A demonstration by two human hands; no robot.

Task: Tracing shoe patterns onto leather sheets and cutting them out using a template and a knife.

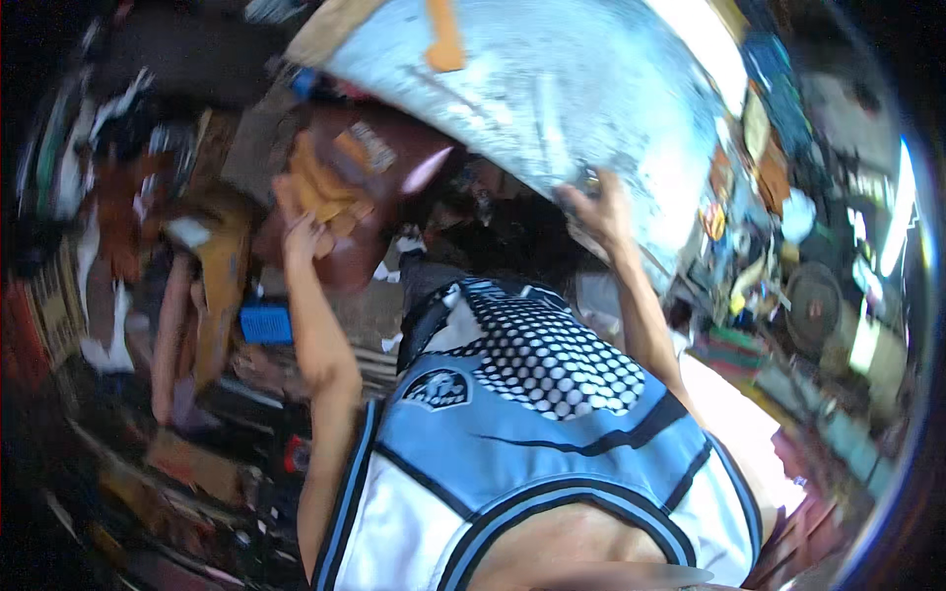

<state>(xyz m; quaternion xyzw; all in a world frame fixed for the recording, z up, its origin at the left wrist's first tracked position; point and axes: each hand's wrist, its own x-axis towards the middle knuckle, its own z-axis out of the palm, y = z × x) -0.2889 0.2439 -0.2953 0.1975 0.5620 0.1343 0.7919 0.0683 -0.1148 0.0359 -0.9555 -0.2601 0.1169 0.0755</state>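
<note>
Tan pieces (320, 177) lie left of centre on a red-brown surface (379, 222); we read their long axis as slanting from upper left to lower right. Left hand (304, 234): forearm rising from below, fingers at the pieces' lower-left edge; blur, grip cannot be told. Right hand (599, 209): at the grey worktop's (631, 89) near edge, fingers bent, by a small dark item (591, 179); hold unclear. Dark marking on the pieces: illegible to us.

The pieces (317, 182) are orange-tan, the surface (399, 197) beneath them maroon, the tabletop (537, 69) mottled pale blue-grey, the basket (266, 324) blue. The shirt (552, 438) mixes blue, white and black, with white dots on black.
</note>
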